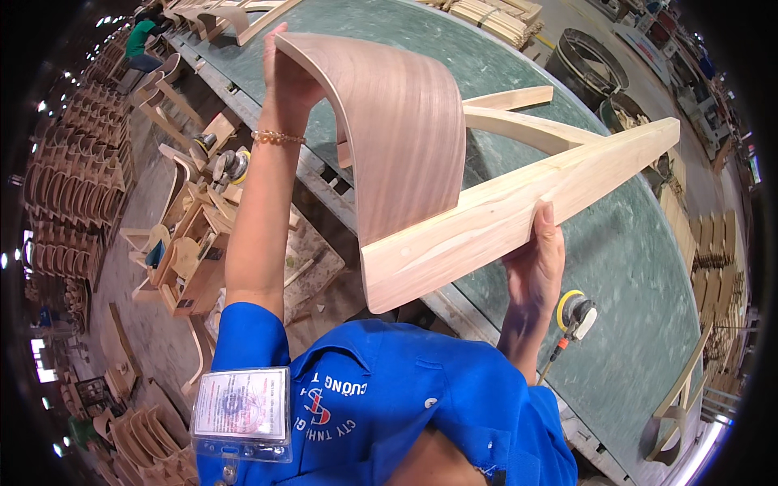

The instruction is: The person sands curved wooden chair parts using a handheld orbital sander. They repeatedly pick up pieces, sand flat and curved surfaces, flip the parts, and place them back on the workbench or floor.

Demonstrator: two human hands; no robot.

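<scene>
A wooden chair frame is held up in front of me, above the table edge. Its curved veneer panel meets a straight pale rail, and more pale bars run behind it. My left hand grips the panel's upper left edge, with some fingers hidden behind it. Closed around the rail's lower edge, my right hand has its thumb on the front face and its fingers behind. A beaded bracelet circles my left wrist.
A sander with a yellow-rimmed pad lies on the green-topped table, right of my right forearm. Another sander sits among wooden parts at left. Stacked curved wooden pieces stand farther left. Someone in green is at far left.
</scene>
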